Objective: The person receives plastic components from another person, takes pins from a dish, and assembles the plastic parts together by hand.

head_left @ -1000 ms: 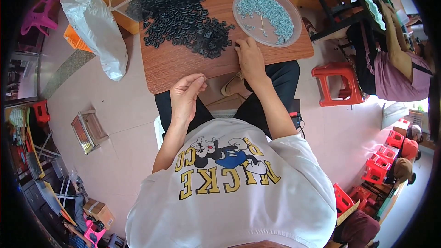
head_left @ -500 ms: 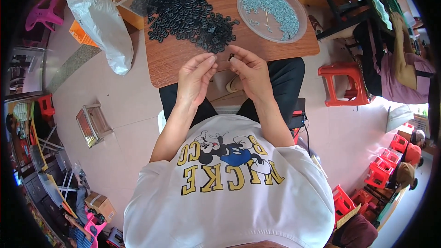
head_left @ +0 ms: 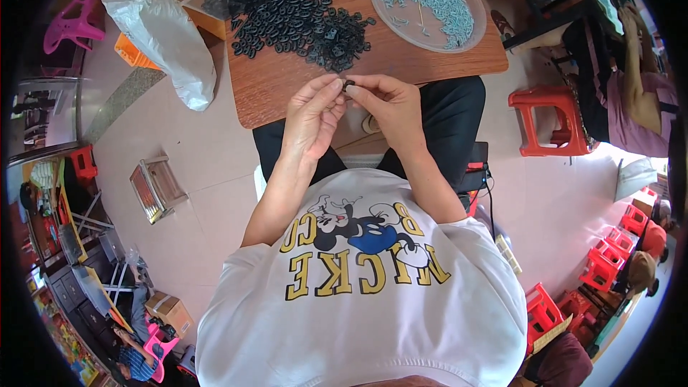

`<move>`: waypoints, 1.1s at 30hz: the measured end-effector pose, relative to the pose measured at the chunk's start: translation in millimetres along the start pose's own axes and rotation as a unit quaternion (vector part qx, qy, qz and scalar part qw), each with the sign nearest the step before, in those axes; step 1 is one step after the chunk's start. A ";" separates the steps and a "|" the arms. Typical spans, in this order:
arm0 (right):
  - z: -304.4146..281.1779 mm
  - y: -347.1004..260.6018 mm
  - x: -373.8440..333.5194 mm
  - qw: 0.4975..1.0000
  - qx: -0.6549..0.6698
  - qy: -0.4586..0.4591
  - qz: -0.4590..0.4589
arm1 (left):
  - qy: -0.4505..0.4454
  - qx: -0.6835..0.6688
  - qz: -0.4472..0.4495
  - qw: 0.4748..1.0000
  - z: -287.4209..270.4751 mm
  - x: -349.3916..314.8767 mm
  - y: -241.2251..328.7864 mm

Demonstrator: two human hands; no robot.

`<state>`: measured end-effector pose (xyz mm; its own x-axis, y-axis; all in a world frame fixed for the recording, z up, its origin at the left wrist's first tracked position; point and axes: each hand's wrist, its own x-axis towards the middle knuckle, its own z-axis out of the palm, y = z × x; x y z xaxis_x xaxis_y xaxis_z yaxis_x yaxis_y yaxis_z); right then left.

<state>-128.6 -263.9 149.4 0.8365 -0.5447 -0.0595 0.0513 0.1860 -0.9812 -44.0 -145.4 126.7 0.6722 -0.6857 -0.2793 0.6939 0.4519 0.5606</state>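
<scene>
At the far left of the frame we see a pink plastic stool (head_left: 66,21) on the floor, and lower down a small metal rack (head_left: 156,188) lies on the pale tiles. A little more to the right, in the upper left, a white plastic bag (head_left: 163,36) leans against the corner of the wooden table (head_left: 401,61).

On the table, at the upper centre, there is a large heap of small black plastic parts (head_left: 287,7), partly under a clear plastic sheet.

Just below the table edge, near the centre of the frame, our two hands meet above the lap. The left hand (head_left: 309,116) has its fingers curled, and its thumb and forefinger pinch a small black part (head_left: 349,85). The right hand (head_left: 390,107) is closed in the same way and grips the same part from the other side, so the fingertips of both hands touch around it. The part is too small for us to tell its exact shape.

To the right of the heap, at the top, a round clear tray (head_left: 459,41) holds many light blue small pieces (head_left: 430,0). Further right, a red plastic stool (head_left: 548,120) stands on the floor beside the table. At the right edge another person (head_left: 638,93) sits, and more red stools (head_left: 631,244) stand in the lower right.
</scene>
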 end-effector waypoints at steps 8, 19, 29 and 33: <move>-1.6 -1.8 -1.4 1.000 0.009 -0.005 0.027 | 0.009 -0.059 -0.035 0.998 1.3 -2.3 -0.6; 4.3 -0.8 -8.6 0.994 -0.101 0.033 -0.004 | 0.034 0.087 0.081 0.992 6.3 -10.7 -2.5; 8.5 12.7 -6.8 0.997 -0.068 0.040 -0.001 | 0.017 0.137 0.063 0.988 -5.7 -2.8 3.2; 8.1 12.5 -7.6 0.995 -0.083 0.049 -0.025 | 0.012 0.105 0.057 0.993 -3.4 -4.3 1.5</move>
<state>-129.9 -250.9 139.1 0.7776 -0.6285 -0.0196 -0.0067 0.0228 -0.9997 -45.0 -139.8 126.1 0.7509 -0.6221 -0.2215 0.5456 0.3956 0.7388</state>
